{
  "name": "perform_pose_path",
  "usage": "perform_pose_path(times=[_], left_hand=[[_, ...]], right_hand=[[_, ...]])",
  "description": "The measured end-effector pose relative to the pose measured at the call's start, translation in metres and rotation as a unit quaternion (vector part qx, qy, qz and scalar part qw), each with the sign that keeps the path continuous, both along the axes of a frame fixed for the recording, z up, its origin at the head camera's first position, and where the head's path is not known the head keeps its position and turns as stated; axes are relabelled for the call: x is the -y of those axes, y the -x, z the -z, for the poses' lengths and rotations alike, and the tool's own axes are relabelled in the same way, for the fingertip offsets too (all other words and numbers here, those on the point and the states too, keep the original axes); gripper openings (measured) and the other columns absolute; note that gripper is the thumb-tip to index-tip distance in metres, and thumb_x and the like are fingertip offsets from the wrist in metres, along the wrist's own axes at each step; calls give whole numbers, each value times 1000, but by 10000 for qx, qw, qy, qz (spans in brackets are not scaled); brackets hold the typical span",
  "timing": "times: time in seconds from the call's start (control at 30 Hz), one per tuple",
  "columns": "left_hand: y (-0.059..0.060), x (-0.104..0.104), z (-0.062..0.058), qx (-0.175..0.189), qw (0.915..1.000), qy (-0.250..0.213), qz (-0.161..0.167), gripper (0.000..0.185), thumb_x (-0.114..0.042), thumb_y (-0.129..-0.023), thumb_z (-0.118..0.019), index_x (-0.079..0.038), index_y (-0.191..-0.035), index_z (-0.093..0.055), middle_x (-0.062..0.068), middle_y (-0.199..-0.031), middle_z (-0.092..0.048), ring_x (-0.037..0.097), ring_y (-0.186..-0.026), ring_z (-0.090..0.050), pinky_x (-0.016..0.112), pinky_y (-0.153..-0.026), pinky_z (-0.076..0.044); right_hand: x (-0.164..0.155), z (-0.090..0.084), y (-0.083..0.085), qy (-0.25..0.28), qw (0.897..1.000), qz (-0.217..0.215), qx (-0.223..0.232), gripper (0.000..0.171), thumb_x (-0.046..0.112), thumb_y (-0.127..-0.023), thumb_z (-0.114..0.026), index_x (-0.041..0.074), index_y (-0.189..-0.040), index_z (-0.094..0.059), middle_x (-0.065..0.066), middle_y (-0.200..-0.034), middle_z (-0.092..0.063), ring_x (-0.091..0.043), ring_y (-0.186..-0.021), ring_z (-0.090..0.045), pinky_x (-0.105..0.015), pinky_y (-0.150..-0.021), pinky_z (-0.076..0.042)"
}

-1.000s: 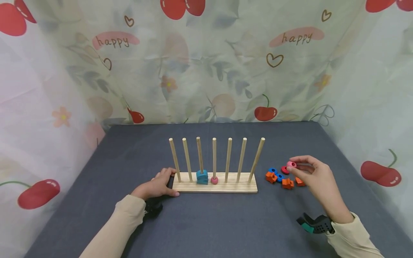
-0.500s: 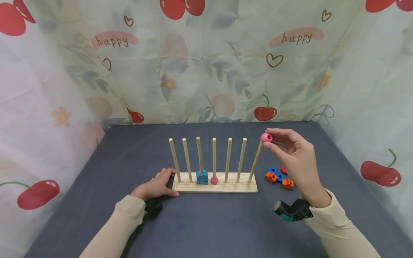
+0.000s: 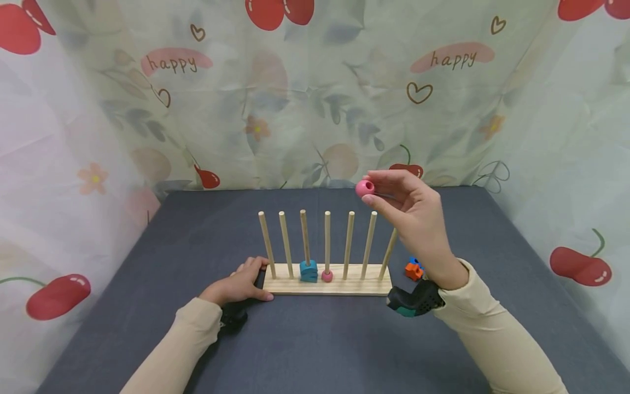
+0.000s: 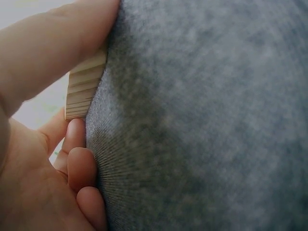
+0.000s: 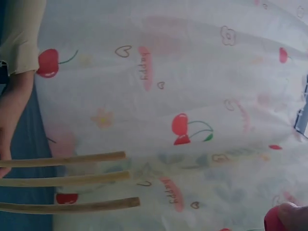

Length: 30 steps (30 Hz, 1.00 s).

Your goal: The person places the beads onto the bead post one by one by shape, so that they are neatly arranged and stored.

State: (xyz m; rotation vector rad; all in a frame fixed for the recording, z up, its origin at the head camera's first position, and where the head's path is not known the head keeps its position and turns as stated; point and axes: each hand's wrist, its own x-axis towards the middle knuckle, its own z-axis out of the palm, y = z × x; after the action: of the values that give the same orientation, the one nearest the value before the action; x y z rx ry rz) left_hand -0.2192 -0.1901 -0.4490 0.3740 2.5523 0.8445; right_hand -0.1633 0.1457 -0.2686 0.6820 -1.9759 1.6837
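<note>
A pink bead (image 3: 365, 188) with a hole is pinched between the thumb and fingertips of my right hand (image 3: 415, 219), raised above the pegs on the right half of the wooden peg board (image 3: 295, 287). My left hand (image 3: 241, 282) grips the board's left end, thumb in front and fingers behind; the left wrist view shows the wood's end (image 4: 86, 89) between them. Blue-green pieces (image 3: 308, 271) sit low on the third peg from the left. Another pink bead (image 3: 327, 276) is at the foot of the middle peg. The bead and a thumb tip (image 5: 293, 216) show at the right wrist view's corner.
Right of the board lie an orange piece (image 3: 413, 271) and a blue piece partly behind my right wrist. The upright pegs (image 3: 348, 243) stand in a row. A dark grey cloth (image 3: 315, 345) covers the table, with a printed curtain (image 3: 315, 98) around it.
My right hand has lifted the pink bead from beside the loose pieces and carried it left and up, over the pegs. The left hand and the peg board have stayed put.
</note>
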Motion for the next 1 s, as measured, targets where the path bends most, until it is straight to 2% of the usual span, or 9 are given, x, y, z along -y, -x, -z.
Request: perform_pose_path(times=[0.23,0.43,0.53,0.67,0.77,1.0], left_hand=[[-1,-1,1,-3,9999,97,-43,76,-37,-77,-82,-10,-135,-40,14,-132,-39,31,-119,-38,56,-100,-29],[-1,-2,1,-32,10000,83,-42,76,-37,-77,-82,-10,-135,-41,14,-132,-39,31,-119,-39,55,-100,-29],[-1,-2,0,-17,10000,60,-49,76,-36,-77,-82,-10,-135,-41,14,-132,-39,31,-119,-38,55,-100,-29],[-1,-2,-1,-11,9999,90,-60,76,-36,-76,-82,-9,-134,-41,14,-132,-39,31,-119,-39,55,-100,-29],[-1,-2,0,-25,9999,102,-42,76,-36,-76,-82,-9,-135,-40,14,-132,-39,31,-119,-39,55,-100,-29],[1,-1,2,-21,10000,68,-20,77,-37,-76,-82,-9,-135,-40,14,-133,-39,30,-118,-38,55,-99,-29]], right_hand=[[23,20,14,-379,9988,-296,120,30,-1,-84,-71,1,-113,-66,-11,-110,-69,-11,-99,-68,-27,-86,-52],[34,39,21,-1073,9942,64,44,27,11,-86,-73,10,-112,-68,-1,-111,-68,-9,-105,-64,-26,-91,-49],[38,47,24,-1301,9913,216,-21,25,16,-86,-73,14,-111,-69,2,-109,-67,-9,-98,-61,-26,-83,-49],[39,52,25,-1325,9909,247,7,24,17,-86,-73,14,-110,-69,3,-105,-67,-11,-83,-55,-27,-70,-43],[40,52,25,-1323,9906,246,248,24,18,-87,-72,15,-111,-68,3,-102,-67,-11,-77,-54,-26,-66,-41],[41,57,26,-1062,9903,108,890,25,22,-89,-70,16,-113,-66,0,-101,-69,-13,-76,-57,-28,-62,-38]])
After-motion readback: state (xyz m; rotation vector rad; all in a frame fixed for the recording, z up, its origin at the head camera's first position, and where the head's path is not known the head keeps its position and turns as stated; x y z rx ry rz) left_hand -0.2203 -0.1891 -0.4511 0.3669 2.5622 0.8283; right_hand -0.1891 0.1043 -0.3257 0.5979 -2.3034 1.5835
